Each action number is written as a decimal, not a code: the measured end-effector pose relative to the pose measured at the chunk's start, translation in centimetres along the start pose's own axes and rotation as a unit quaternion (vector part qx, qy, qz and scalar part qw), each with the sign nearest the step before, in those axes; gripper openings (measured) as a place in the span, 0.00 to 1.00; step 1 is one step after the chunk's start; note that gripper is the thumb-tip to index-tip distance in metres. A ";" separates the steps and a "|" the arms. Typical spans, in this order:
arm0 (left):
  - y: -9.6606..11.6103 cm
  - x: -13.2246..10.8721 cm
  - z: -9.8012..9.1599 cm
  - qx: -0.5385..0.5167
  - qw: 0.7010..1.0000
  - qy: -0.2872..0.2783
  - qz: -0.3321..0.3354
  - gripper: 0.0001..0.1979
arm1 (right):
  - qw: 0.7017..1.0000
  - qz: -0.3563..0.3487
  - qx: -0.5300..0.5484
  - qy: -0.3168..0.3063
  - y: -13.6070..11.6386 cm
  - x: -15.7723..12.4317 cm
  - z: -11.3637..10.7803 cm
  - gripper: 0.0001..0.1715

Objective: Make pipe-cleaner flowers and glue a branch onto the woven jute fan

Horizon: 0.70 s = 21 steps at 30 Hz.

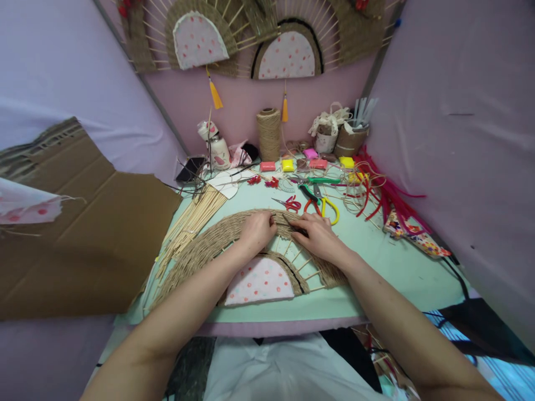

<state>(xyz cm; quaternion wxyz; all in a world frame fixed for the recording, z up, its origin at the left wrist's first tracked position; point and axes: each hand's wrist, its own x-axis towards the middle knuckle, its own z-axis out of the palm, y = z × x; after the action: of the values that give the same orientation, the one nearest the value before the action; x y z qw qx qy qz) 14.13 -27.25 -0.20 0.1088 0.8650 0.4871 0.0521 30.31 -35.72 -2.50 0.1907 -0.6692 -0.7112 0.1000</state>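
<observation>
A half-round woven fan of brown twine on thin sticks lies on the table before me. Its inner half-circle is white cloth with pink dots, edged by a black line. My left hand rests at the top of the twine band, its fingertips pinched together; what they grip is too small to tell. My right hand lies on the band just to the right, fingers bent toward the left hand. A thin dark twig-like piece runs from its fingertips over the twine. Whether it is firmly gripped cannot be seen.
Beyond the fan lie red scissors, yellow-and-red-handled pliers and green-handled cutters. A twine spool stands at the back. Thin sticks and cardboard are left; red pipe cleaners and a glue gun right.
</observation>
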 end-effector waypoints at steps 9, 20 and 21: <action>0.1 -0.3 -0.2 -0.020 1.000 0.004 0.005 0.11 | 1.000 -0.005 0.010 0.007 0.1 0.0 0.0 0.16; -0.4 -0.4 -0.5 -0.060 0.998 0.021 0.006 0.09 | 1.000 0.005 0.020 0.016 -0.1 -0.3 -0.5 0.18; -0.5 -0.4 -0.8 -0.066 0.997 0.026 0.000 0.09 | 1.000 0.007 0.020 0.018 -0.1 -0.4 -0.7 0.18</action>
<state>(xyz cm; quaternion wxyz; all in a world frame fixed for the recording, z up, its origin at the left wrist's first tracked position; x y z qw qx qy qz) 13.36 -27.22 0.51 0.1533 0.8543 0.4851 0.1066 30.54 -36.23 -1.91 0.2158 -0.6716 -0.7012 0.1037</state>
